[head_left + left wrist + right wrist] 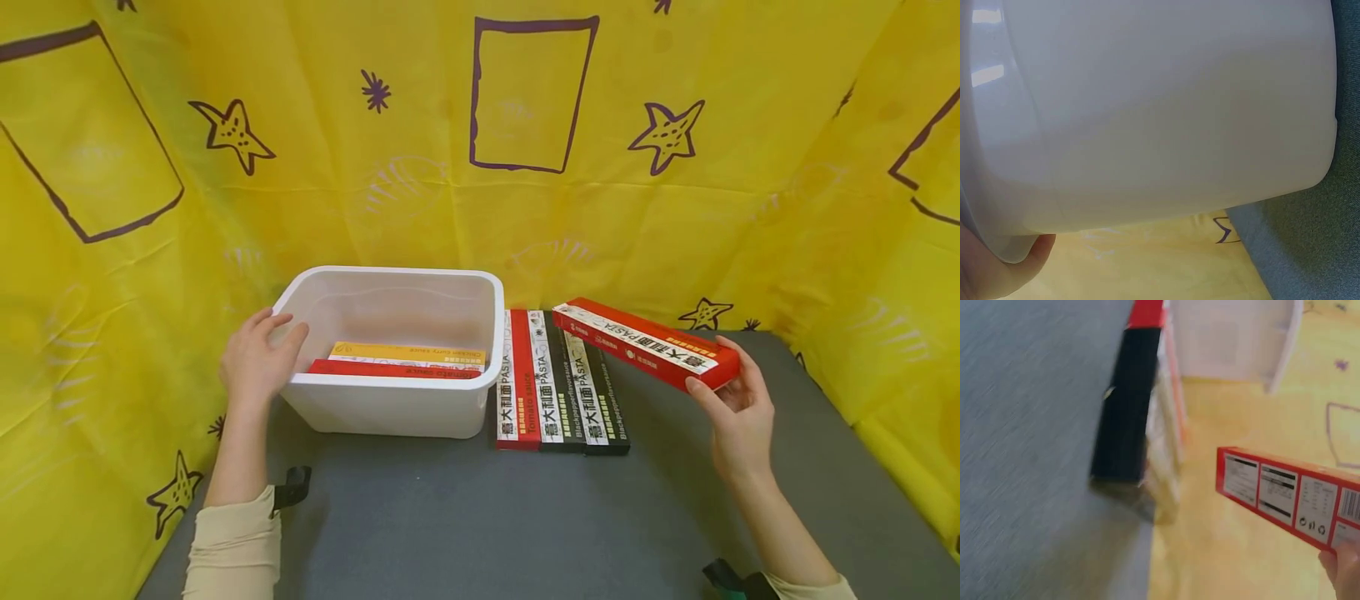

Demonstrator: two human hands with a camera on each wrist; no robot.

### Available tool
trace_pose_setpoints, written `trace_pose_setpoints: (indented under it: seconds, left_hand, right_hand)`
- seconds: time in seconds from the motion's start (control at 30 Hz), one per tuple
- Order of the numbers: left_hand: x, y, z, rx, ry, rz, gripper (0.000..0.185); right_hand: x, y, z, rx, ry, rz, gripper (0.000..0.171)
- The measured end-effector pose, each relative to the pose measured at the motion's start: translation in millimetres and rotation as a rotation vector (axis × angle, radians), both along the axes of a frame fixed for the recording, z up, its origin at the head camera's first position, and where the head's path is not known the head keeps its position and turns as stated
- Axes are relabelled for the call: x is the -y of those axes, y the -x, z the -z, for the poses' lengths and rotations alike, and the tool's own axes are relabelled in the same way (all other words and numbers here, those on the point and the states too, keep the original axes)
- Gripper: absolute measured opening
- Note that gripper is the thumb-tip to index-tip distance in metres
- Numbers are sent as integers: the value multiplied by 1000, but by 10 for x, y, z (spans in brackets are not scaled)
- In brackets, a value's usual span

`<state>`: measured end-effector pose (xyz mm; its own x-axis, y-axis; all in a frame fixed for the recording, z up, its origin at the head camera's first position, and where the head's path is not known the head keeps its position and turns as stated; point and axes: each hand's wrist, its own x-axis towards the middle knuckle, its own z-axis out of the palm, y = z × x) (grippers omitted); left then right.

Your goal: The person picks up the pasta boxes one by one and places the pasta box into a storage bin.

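Note:
My right hand (744,425) grips one end of a red pasta box (641,340), thumb in front and fingers behind. The box hangs tilted above the right end of a row of pasta boxes, its far end over a black one. At the left, my left hand (258,358) holds the rim of a white plastic bin (390,408); in the left wrist view a finger (1038,253) curls round that rim. Inside the bin lie a yellow pasta box (408,352) and a red pasta box (390,368), partly hidden by the front wall.
Right of the bin, a red pasta box (519,417) and two black pasta boxes (562,417) lie side by side on the dark grey table (465,517). Yellow cloth (420,225) with drawn stars and frames surrounds the table at the back and sides.

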<state>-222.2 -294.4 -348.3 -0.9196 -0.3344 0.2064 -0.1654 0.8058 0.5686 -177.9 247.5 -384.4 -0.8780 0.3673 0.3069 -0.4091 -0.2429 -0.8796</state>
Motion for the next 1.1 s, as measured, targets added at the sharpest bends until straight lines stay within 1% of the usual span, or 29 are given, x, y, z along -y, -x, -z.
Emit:
trace_pose_setpoints:
  seconds: [0.17,0.33,0.43,0.53,0.8,0.97,1.1]
  left_hand:
    - [1,-4,-3,-5,0,0,61]
    - [2,-4,1,-6,0,0,61]
    - [5,-5,-7,-6,1,2,62]
    - [3,-8,-10,-6,1,3,61]
    - [-8,-2,6,-6,4,0,61]
    - [-7,-3,-7,-13,-2,6,61]
    - [-8,-6,-11,-12,-4,5,60]
  right_hand:
    - [148,-15,-149,-117,121,-109,53]
    - [296,-5,-279,-211,226,-211,51]
    - [394,12,-327,-257,243,-280,52]
    - [490,34,-346,-275,201,-320,54]
    - [707,117,-364,-267,78,-428,56]
    - [841,218,-361,-266,4,-447,61]
    - [933,300,-339,-233,-74,-480,62]
